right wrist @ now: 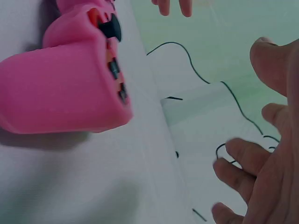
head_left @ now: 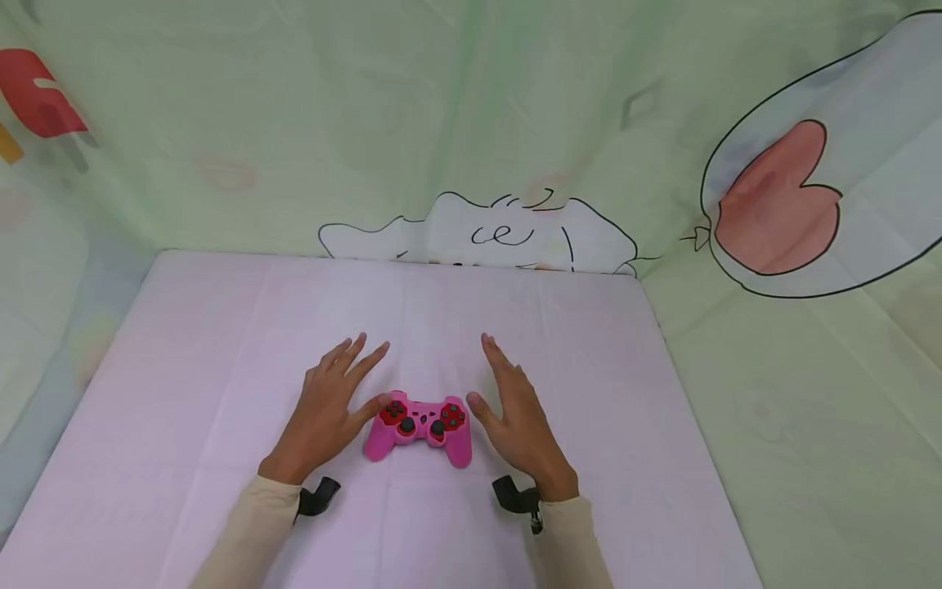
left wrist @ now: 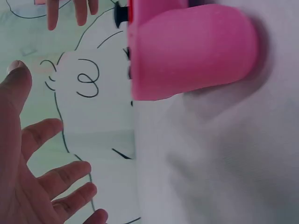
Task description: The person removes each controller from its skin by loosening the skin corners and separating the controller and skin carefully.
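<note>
A pink game controller [head_left: 423, 419] with red button areas and black thumbsticks lies on the pale table. On its left, my left hand [head_left: 324, 409] hovers with fingers spread, the thumb overlapping the controller's upper left corner in the head view. My right hand [head_left: 521, 417] is held on the other side, fingers extended and thumb tip near the right edge. In the left wrist view, a gap shows between the left hand [left wrist: 42, 158] and the controller's pink grip [left wrist: 196, 51]. Likewise, the right wrist view has the right hand [right wrist: 261, 163] apart from the controller [right wrist: 60, 88].
The table [head_left: 221, 327] is covered by a pale pinkish cloth. Behind it hangs a light green backdrop [head_left: 368, 106] with a white cartoon figure and a balloon bearing a red heart [head_left: 780, 200]. Black wrist mounts [head_left: 320, 496] sit at both sleeves.
</note>
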